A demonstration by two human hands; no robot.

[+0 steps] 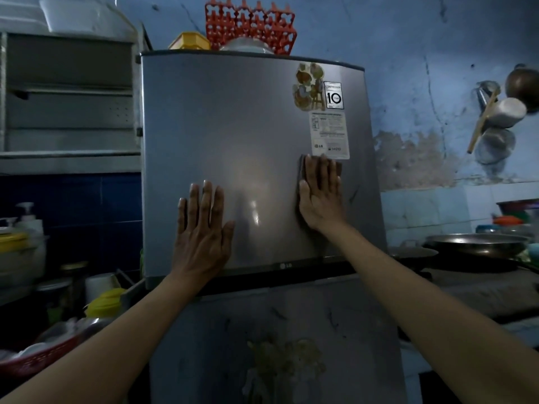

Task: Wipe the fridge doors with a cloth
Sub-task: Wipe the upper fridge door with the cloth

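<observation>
The silver upper fridge door (233, 135) carries an "LG" badge on its bottom edge, a sticker (333, 95) reading "COMPRESSOR 10 YEAR", and a white LG label (330, 135) with print too small to read. The right hand (320, 196), flat with fingers extended, presses a dark cloth (338, 168) against the door just below that label. The left hand (202, 228) lies open and empty on the door, well apart from the cloth.
</observation>
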